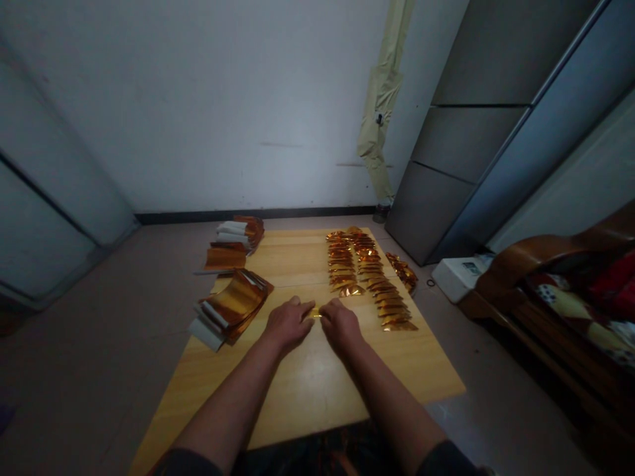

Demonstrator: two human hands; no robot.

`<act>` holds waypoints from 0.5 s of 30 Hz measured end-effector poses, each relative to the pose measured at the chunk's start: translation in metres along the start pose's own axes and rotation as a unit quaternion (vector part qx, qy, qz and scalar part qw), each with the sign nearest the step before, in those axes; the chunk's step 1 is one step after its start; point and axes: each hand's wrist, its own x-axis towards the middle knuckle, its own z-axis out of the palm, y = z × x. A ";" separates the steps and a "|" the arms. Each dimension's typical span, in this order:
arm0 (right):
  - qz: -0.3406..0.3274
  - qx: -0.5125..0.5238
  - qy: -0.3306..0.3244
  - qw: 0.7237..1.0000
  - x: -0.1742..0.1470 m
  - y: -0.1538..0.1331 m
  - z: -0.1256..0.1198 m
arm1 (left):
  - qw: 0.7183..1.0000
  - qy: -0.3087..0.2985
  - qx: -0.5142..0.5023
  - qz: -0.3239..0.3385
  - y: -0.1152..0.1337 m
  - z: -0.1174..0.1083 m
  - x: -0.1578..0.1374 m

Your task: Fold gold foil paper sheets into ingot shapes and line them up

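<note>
Between my two hands, low over the wooden table, is a small piece of gold foil paper. My left hand pinches its left end, and my right hand pinches the right end. Most of the piece is hidden by my fingers. Left of my left hand lies a loose stack of gold foil sheets with pale undersides. Beyond my right hand, folded gold foil pieces stand in rows, and one folded piece sits at the near end of a row.
More foil sheets overlap the table's far left edge. Past the right edge, a heap of folded foil sits lower down. A white box and a wooden bench stand on the right, near a grey refrigerator. A wall rises behind.
</note>
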 end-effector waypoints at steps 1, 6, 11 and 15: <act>-0.004 -0.006 -0.004 1.000 -0.001 0.000 0.000 | 1.000 -0.001 -0.006 0.004 -0.003 0.000 0.000; -0.004 -0.026 0.007 1.000 0.000 0.000 0.002 | 0.999 0.034 -0.015 0.009 -0.009 0.007 0.001; -0.012 -0.030 0.023 0.999 0.001 0.003 0.008 | 0.998 0.060 -0.015 0.006 -0.010 0.014 -0.001; -0.007 -0.031 0.027 0.999 0.000 0.002 0.008 | 0.997 0.070 -0.006 0.015 -0.009 0.014 -0.002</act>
